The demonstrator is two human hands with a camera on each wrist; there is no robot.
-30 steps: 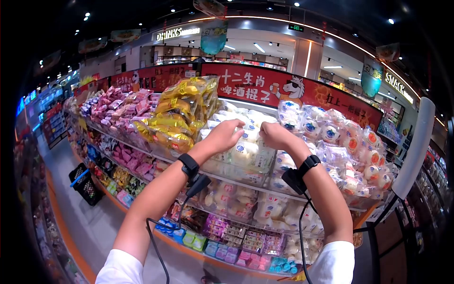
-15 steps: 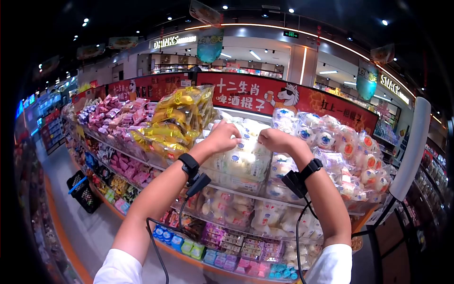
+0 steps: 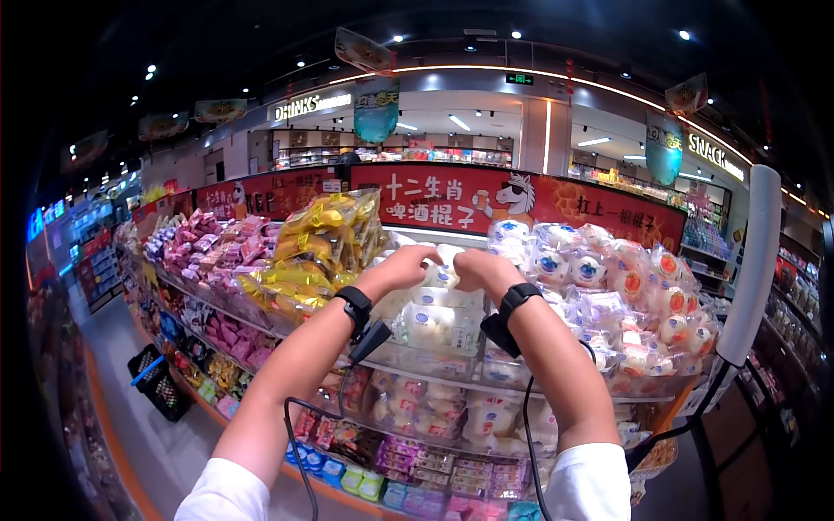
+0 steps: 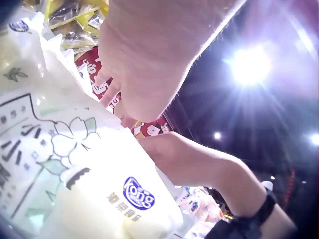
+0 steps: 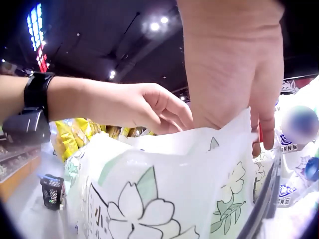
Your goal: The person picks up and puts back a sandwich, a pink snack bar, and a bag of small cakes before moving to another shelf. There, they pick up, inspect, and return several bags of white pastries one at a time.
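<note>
White plastic packs of buns or small cakes (image 3: pixel 434 323) with blue oval logos fill a clear bin at mid-shelf. My left hand (image 3: pixel 404 267) is over the back of these packs, fingers bent toward the right hand. My right hand (image 3: pixel 482 271) is close beside it, its curled fingers pointing down among the packs. In the right wrist view a flower-printed white bag (image 5: pixel 149 164) stands before both hands and hides several fingertips. The left wrist view shows a pack with a blue logo (image 4: pixel 134 199) just below the hands. I cannot tell whether either hand grips a pack.
Yellow bags (image 3: pixel 326 239) are heaped left of the bin, pink packets (image 3: pixel 213 243) farther left. Round wrapped cakes (image 3: pixel 608 269) pile up at the right. A red banner (image 3: pixel 434 195) runs behind. A black basket (image 3: pixel 159 382) is on the floor; a white post (image 3: pixel 751 260) stands right.
The head view has tilted up, so the shelves sit lower in it. My right hand has moved left, closer to the left hand, and both hands stay over the white packs.
</note>
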